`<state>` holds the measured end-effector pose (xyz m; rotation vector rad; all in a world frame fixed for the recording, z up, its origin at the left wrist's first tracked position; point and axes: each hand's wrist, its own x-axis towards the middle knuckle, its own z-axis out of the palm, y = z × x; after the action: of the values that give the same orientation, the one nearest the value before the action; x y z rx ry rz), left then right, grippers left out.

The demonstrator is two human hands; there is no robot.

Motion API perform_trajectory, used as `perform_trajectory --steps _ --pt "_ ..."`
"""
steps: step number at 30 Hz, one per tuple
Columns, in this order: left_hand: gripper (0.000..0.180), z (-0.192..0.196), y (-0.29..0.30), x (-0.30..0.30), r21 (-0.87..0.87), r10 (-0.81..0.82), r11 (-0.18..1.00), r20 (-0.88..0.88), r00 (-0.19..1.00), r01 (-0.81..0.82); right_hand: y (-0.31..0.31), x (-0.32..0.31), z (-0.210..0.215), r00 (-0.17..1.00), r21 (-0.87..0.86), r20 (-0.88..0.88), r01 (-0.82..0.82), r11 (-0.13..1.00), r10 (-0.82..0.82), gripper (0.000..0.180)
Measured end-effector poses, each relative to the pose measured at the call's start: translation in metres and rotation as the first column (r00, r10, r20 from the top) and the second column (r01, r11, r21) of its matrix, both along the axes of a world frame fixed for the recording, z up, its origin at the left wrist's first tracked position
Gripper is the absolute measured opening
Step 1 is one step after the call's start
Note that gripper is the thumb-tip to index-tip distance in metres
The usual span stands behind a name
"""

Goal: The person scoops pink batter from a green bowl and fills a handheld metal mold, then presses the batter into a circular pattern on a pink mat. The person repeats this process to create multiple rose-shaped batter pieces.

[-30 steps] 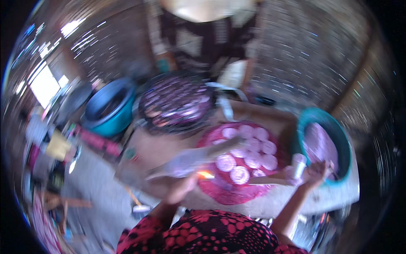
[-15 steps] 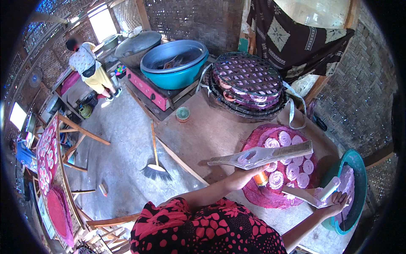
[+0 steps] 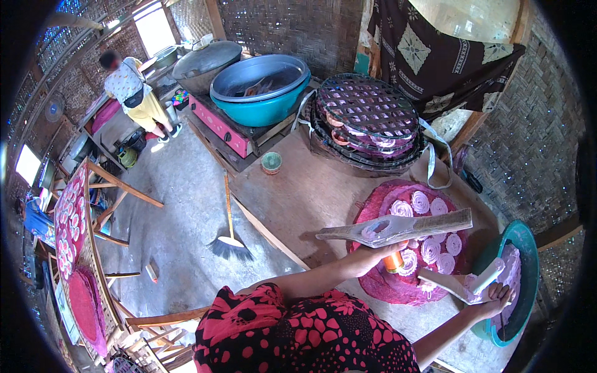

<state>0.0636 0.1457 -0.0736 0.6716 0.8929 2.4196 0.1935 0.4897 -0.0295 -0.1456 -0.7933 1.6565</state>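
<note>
My left hand (image 3: 372, 255) is closed around a long wooden press board (image 3: 429, 225) with a hole smeared in pink dough. An orange cylinder (image 3: 393, 262) hangs under the board. My right hand (image 3: 496, 302) grips a wooden press handle (image 3: 443, 281) with a whitish peg standing up from it, coated in dough. That hand is over the teal basin (image 3: 530, 273), which holds a mass of pink dough (image 3: 511, 264). Beneath the board lies a round magenta mat (image 3: 373, 283) bearing several pale pink dough spirals (image 3: 430, 251). The board hides part of the mat.
Stacked round lattice trays (image 3: 367, 112) with white straps stand at the back of the table. A small green cup (image 3: 271, 163) sits left of them. Beyond are a pink stove (image 3: 214, 127) and a large blue basin (image 3: 292, 78). A broom (image 3: 231, 244) lies on the floor; another person (image 3: 127, 90) stands far left.
The board in my left hand has shifted slightly to the right, cylinder included. My right hand stays over the basin with the handle. The view has moved a little.
</note>
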Motion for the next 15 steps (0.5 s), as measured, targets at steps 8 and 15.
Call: perform_trajectory --steps 8,15 --pt "0.045 0.018 0.03 0.005 0.112 0.076 0.991 0.029 0.997 -0.079 -0.03 -0.053 0.005 0.991 -0.361 0.004 -0.12 0.925 0.131 0.032" --pt "0.033 0.053 -0.043 -0.011 0.368 0.357 0.873 -0.036 0.933 -0.32 -0.179 -0.114 -0.042 0.616 -0.566 -0.155 -0.696 0.442 0.772 0.041"
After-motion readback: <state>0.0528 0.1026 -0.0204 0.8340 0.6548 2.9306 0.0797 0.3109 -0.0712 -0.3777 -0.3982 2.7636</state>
